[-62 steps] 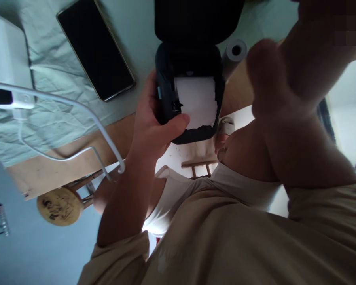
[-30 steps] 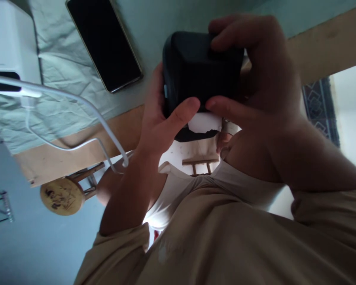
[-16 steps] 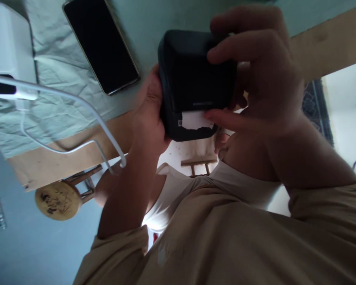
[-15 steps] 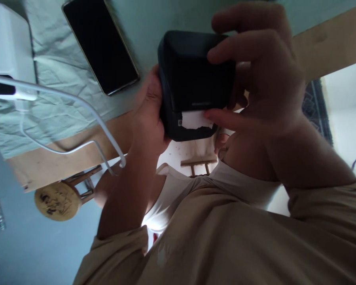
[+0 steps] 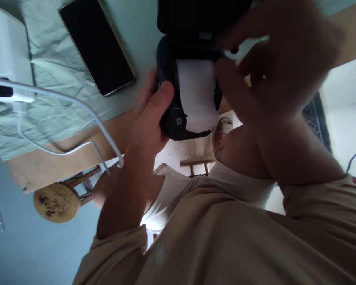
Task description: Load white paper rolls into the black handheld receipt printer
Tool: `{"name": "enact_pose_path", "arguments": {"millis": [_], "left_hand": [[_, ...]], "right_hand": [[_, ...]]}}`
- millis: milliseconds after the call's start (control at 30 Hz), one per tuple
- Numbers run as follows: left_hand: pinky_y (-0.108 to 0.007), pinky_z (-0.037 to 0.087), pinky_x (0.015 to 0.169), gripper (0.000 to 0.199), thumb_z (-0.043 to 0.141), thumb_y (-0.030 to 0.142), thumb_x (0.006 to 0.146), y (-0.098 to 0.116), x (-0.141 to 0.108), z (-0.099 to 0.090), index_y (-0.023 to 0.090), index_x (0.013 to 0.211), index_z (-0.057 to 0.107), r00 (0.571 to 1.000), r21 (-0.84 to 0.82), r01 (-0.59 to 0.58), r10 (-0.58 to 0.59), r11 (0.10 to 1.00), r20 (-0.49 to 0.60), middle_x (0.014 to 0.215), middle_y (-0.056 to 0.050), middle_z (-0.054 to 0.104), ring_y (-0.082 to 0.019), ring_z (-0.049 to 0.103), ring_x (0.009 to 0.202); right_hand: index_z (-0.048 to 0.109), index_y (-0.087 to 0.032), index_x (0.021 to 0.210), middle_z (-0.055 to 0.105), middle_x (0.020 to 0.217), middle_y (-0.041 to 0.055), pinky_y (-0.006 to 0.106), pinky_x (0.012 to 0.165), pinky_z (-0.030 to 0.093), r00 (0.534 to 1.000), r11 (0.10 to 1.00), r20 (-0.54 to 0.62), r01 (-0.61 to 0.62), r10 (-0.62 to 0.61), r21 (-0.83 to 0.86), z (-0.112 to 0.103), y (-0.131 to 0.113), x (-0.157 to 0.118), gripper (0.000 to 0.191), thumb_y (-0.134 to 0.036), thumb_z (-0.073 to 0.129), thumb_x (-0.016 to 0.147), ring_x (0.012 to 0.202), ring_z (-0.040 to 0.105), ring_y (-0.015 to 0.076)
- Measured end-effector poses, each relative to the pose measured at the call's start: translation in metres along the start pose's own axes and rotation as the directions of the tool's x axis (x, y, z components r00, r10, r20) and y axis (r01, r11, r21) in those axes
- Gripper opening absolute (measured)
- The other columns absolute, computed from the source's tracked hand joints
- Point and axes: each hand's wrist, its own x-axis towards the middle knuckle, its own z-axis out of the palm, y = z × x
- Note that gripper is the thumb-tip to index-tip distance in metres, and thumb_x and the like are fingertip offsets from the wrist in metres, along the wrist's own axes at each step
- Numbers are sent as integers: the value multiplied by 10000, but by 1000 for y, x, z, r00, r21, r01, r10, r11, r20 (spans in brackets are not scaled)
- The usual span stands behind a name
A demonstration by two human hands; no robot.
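Note:
My left hand [image 5: 150, 114] grips the left side of a small black label or receipt printer [image 5: 170, 118], its thumb on the near left edge. The printer's black lid [image 5: 192, 16] stands raised at the far side and runs out of the top of the view. Inside lies a white paper roll [image 5: 197, 91], its loose end reaching the ragged front edge. Blurred by motion, my right hand [image 5: 273, 67] is at the printer's right side, index finger by the lid hinge and thumb beside the paper. A white ring [image 5: 239, 51] shows partly behind its fingers.
A dark-screened phone [image 5: 97, 47] lies on the wrinkled green cloth [image 5: 47, 67]. To its left is a white device [image 5: 6, 51] with a white cable [image 5: 74, 99] crossing near my left forearm. Below the wooden table edge [image 5: 62, 154] stands a round stool [image 5: 57, 202].
The printer's lid has swung up and away, uncovering the white paper roll. My right hand has shifted right and blurred. My left thumb has moved onto the printer's edge.

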Motion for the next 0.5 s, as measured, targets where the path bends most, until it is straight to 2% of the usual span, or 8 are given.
{"name": "enact_pose_path", "arguments": {"millis": [67, 133, 200, 267, 333, 433, 467, 500], "left_hand": [[-374, 591, 980, 245, 614, 378, 897, 10, -3, 8, 241, 1072, 718, 998, -31, 17, -15, 999, 60, 1027, -39, 745, -250, 688, 1086], [-340, 559, 1034, 216, 628, 315, 916, 19, -5, 14, 190, 1085, 676, 996, -74, 61, -56, 995, 71, 1030, -27, 733, -209, 681, 1095], [-324, 529, 1065, 231, 607, 287, 944, 25, -6, 17, 139, 1119, 633, 993, -94, 97, -90, 991, 78, 1061, -34, 714, -187, 659, 1140], [-313, 522, 1054, 245, 598, 304, 955, 27, -7, 17, 136, 1130, 631, 993, -104, 93, -84, 990, 86, 1087, -40, 706, -179, 652, 1141], [-275, 531, 987, 252, 615, 319, 942, 25, -6, 14, 139, 1112, 666, 993, -79, 72, -65, 994, 96, 1081, -44, 701, -166, 651, 1081], [-231, 518, 718, 319, 694, 373, 875, 20, -5, 8, 151, 1104, 706, 992, 11, 79, -80, 997, 94, 976, -47, 687, -146, 630, 864], [-235, 491, 646, 348, 731, 390, 840, 18, -5, 7, 160, 1101, 713, 993, 17, 102, -103, 995, 58, 898, -47, 677, -147, 613, 798], [-240, 472, 606, 384, 764, 413, 806, 17, -5, 6, 173, 1102, 718, 992, 9, 127, -127, 992, 19, 830, -45, 661, -152, 600, 754]], "right_hand": [[687, -309, 1149, 669, 1112, -22, 284, 886, 485, 997, 984, -43, 49, -57, -170, 3, -2, -1, 373, -515, 462, 934, 993, 633, 142], [715, -363, 1115, 671, 909, -5, 276, 698, 349, 999, 937, -9, 30, -35, -349, 5, -3, -1, 394, -599, 495, 889, 818, 588, 134], [733, -370, 1074, 615, 768, 23, 272, 647, 208, 998, 902, 52, 6, 18, -431, 5, -5, 0, 429, -652, 496, 855, 703, 486, 116], [723, -375, 1101, 617, 783, 24, 273, 647, 165, 991, 895, 118, -8, 68, -447, 3, -10, 4, 428, -637, 526, 825, 676, 426, 109], [690, -392, 1167, 666, 912, 7, 271, 648, 196, 959, 875, 214, -63, 187, -479, 0, -16, 8, 470, -646, 523, 808, 703, 451, 125], [620, -405, 1277, 685, 1045, 11, 307, 689, 335, 853, 808, 308, -199, 422, -555, -1, -21, 13, 590, -684, 537, 764, 852, 576, 228], [604, -403, 1299, 683, 1082, 12, 339, 725, 389, 847, 833, 319, -229, 426, -504, -1, -20, 13, 601, -639, 579, 747, 909, 602, 263], [604, -391, 1300, 680, 1100, 12, 368, 763, 431, 871, 888, 318, -239, 375, -393, -1, -17, 12, 605, -568, 632, 721, 951, 618, 285]]}}
